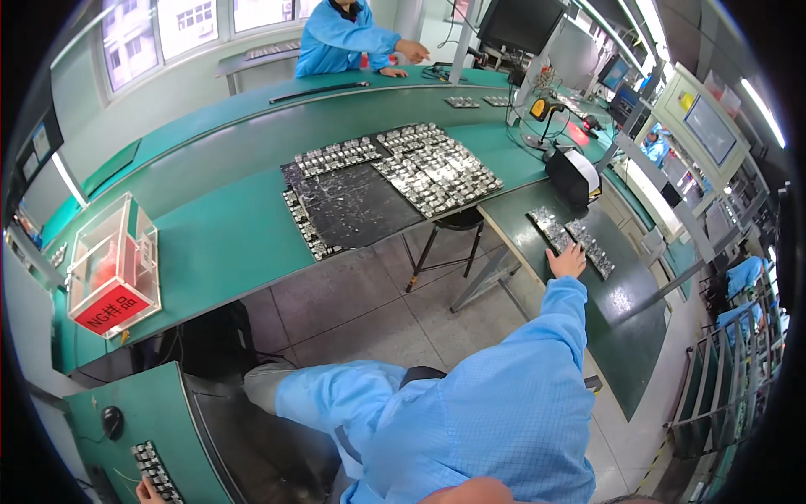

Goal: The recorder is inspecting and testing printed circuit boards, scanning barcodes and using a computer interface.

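Right strip point(598, 254): laid on the dark green side table point(625, 353), beside the left strip point(548, 227); both are packed with silvery parts.
Right hand point(567, 260): reached out over the left edge of the right strip; its fingers are held apart, and no firm clamp is shown.
Desk strip point(154, 466): set on the green desk point(92, 391) at lower left, near the mouse point(112, 422).
Left hand point(149, 492): mostly cut off by the picture's edge, at the side of the desk strip; whether it is clamped on it or merely touching cannot be told.
Handling: strips are probably best gripped by their long edges and kept level, with pressure kept off the parts; scraping against the neighbouring strip should be avoided.
Long bench point(210, 244): topped in green; a scuffed black mat point(357, 206) is bordered on 3 sides by silvery boards point(445, 168), and a clear box point(141, 252) with a red label is placed at the left end.
Room: a stool point(457, 221) is stood on the grey tiled floor point(353, 319); beyond the bench, 1 co-worker point(344, 38) in blue is seen near the windows point(185, 25).
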Available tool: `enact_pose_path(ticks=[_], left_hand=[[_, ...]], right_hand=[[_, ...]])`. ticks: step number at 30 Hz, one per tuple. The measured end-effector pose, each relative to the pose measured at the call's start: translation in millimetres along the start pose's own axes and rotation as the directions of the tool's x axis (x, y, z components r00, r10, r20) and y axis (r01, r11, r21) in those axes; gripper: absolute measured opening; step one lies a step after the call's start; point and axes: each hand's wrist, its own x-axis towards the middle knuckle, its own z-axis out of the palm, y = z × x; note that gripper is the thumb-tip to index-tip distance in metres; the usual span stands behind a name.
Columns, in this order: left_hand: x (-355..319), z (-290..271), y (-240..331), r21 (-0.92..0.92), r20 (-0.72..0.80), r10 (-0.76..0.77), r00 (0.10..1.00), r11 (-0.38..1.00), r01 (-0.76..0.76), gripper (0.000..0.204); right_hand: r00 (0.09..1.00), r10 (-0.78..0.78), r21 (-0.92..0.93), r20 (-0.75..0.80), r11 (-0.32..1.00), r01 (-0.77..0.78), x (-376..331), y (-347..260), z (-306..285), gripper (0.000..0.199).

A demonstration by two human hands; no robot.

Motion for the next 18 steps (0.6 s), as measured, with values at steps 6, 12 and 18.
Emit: enact_pose_path(ticks=[6, 12, 18], left_hand=[[-13.0, -6.4, 21.0, 0.102, -0.003, 0.011, 1.0, 0.995, -0.01, 0.031], [-12.4, -8.6, 28.7, -0.013, 0.0, -0.017, 1.0, 1.0, 0.017, 0.032], [-39.9, -3.0, 43.1, -0.012, -0.051, 0.02, 0.998, 1.0, -0.02, 0.024]], right_hand=[[0.965, 0.046, -0.071, 0.259, 0.997, -0.029, 22.4, 4.2, -14.6, 0.097], [0.985, -0.062, 0.062, 0.164, 0.997, 0.053, 48.4, -3.4, 23.2, 0.074], [0.982, 0.045, 0.084, 0.184, 0.995, -0.062, 32.8, -41.7, -30.3, 0.103]])
